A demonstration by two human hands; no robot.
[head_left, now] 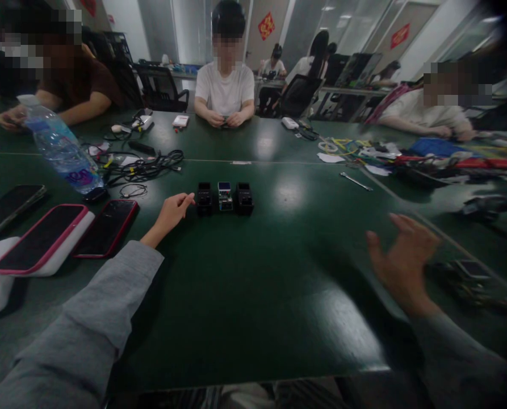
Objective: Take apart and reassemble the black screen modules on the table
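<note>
Three small devices stand in a row mid-table: a black one [204,197] on the left, one with a small screen and bare circuit board [225,196] in the middle, and another black one [244,197] on the right. Just left of the row is my left hand [172,215], its fingers curled together and tips close beside the left black device; whether they touch it I cannot tell. My right hand [406,264], slightly blurred, hovers over the table's right side, fingers apart and holding nothing. Close to its wrist lies a circuit board with a screen [472,272].
Phones [106,229] and a tilted-looking water bottle [66,147] are on the left, with tangled black cables [151,167] behind. A wrench [355,181] lies right of centre. Wires and tools [440,162] crowd the far right. A person [225,85] sits opposite; others sit either side.
</note>
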